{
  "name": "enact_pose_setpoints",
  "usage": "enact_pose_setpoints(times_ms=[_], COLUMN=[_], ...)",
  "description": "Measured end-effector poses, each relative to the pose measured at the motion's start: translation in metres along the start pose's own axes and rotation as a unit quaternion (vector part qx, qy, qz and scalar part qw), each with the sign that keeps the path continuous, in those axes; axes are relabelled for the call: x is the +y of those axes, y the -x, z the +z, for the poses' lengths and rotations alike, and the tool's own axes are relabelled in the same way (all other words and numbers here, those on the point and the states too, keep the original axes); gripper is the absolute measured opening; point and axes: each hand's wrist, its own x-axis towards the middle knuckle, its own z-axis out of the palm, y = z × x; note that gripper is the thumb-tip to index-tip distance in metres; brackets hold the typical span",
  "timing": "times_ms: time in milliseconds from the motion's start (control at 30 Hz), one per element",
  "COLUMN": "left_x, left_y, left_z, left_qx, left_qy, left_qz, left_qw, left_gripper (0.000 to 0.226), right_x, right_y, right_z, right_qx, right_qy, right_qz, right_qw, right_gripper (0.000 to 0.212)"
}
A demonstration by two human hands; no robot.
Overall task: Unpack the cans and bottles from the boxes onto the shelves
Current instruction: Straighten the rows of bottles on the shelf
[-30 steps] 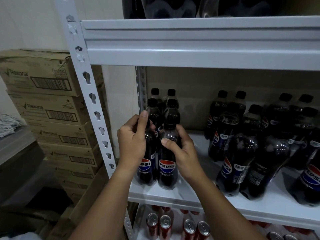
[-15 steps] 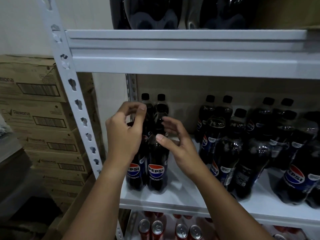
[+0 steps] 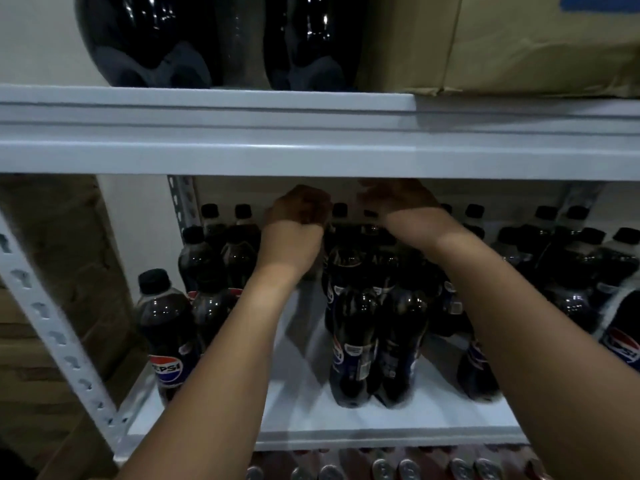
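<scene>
White metal shelf [image 3: 346,434] with upright Pepsi bottles [image 3: 349,344] in clusters

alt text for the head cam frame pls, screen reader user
Both bare hands, left hand and right hand, reach deep over Pepsi bottles standing on a white metal shelf; what the fingers hold, if anything, is unclear. Large dark bottles and a cardboard box sit above, cans below.

Dim white wall [image 3: 45,46] behind grey shelving [image 3: 311,147]
</scene>
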Motion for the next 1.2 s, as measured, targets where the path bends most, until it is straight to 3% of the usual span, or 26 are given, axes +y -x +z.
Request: enact_pose_setpoints(times_ms=[100,267,467,600,700,1000,1200], left_x=[-0.023,-0.049,-0.079,-0.085,-0.091,-0.108,-0.114], left_y=[-0.019,-0.048,-0.064,-0.063,-0.064,-0.076,-0.072], left_z=[0.021,0.049,0.062,0.063,0.066,0.069,0.075], left_qx=[-0.037,-0.062,-0.079,-0.058,-0.04,-0.056,-0.022], left_qy=[-0.086,-0.211,-0.168,-0.107,-0.053,-0.105,-0.065], left_qz=[0.015,0.02,-0.003,0.025,-0.004,0.066,0.051], left_qw=[0.995,0.975,0.983,0.992,0.998,0.991,0.996], left_gripper=[0.029,0.026,0.033,0.029,0.029,0.02,0.015], right_x=[0.029,0.065,0.093,0.11,0.116,0.123,0.13], right_y=[-0.029,-0.064,-0.079,-0.089,-0.096,-0.112,-0.118], right_z=[-0.012,-0.001,0.017,0.029,0.031,0.037,0.037], right_qx=[-0.023,-0.012,0.039,0.064,0.084,0.081,0.084], right_qy=[0.086,0.108,0.049,-0.022,-0.047,-0.102,-0.112], right_qz=[0.028,0.015,-0.008,0.018,0.02,0.017,0.003], right_qw=[0.996,0.994,0.998,0.998,0.995,0.991,0.99], right_gripper=[0.037,0.032,0.025,0.023,0.018,0.027,0.025])
